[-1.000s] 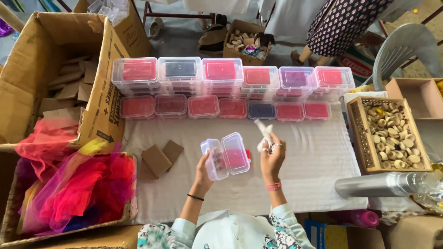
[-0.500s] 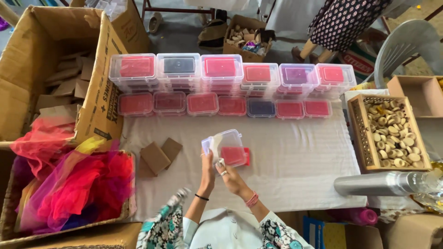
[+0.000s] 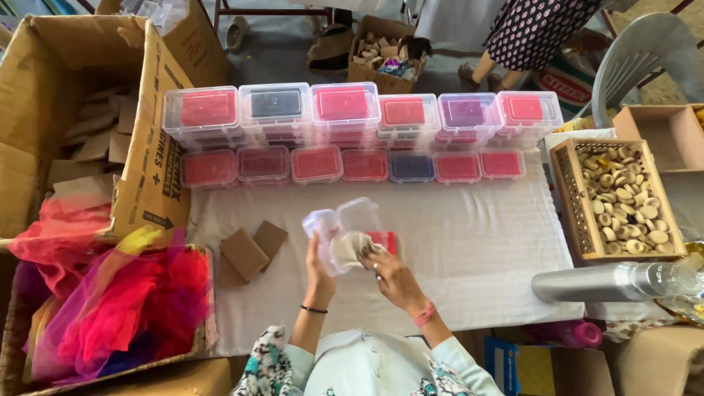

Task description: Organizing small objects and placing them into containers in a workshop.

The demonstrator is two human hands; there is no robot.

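Above the white-clothed surface (image 3: 469,249), the left hand (image 3: 318,270) props an open clear plastic box (image 3: 343,224) from beneath, its grip closed on the base, so the right hand (image 3: 389,273), fingertips pinched on a pale pad (image 3: 350,249), can reach inside.

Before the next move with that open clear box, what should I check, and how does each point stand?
1. Left hand grips the clear box: ok.
2. Lid swung open: ok.
3. Right hand presses a pale piece at the box: ok.
4. Piece seated fully inside: cannot tell.
5. White cloth bare beneath the hands for setting down: ok.
6. Closed boxes in the front row sit apart from the hands: ok.
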